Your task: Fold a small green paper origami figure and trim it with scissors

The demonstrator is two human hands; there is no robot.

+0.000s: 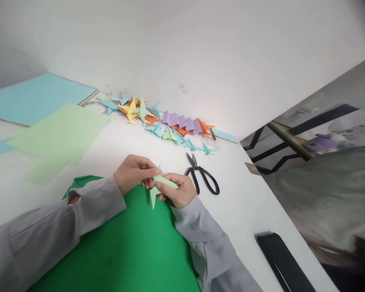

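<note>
Head camera view: the person's left hand (136, 173) and right hand (179, 190) both pinch a pale green folded-paper figure (168, 181) with pointed ends, fingertips closed on it from either side. The figure is held up over a smooth bright green surface (124, 247) at the near edge of a white tabletop (237, 194). Black-handled metal scissors (195, 167) lie just beyond the right hand, blades parted. Farther back, multicoloured folded-paper figures (144, 110) cluster along the white wall (170, 48), a purple pleated paper strip (182, 121) among them. Leftward, pale green paper sheets (63, 129) overlap a large light-blue sheet (39, 99).
</note>
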